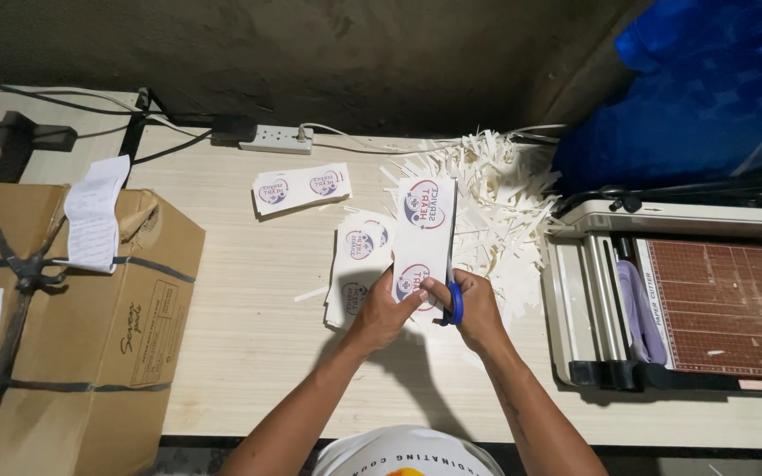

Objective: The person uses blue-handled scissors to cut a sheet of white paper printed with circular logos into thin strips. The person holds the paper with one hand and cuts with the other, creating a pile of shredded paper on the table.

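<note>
My left hand (383,310) pinches the near end of a long white sticker strip (425,231) printed with round red-and-blue logos, holding it up over the table. My right hand (478,308) grips blue-handled scissors (454,302) whose blades run along the strip's right edge. Under the strip lies a stack of the same printed sheets (356,264). A second small stack of printed strips (302,189) rests farther back on the wooden table (249,326).
A heap of thin white paper trimmings (496,189) spreads behind my hands. A paper cutter with a brown grid bed (707,304) stands at right. A strapped cardboard box (63,326) fills the left. A power strip (277,138) with cables lies at the back edge. Blue plastic (707,88) sits far right.
</note>
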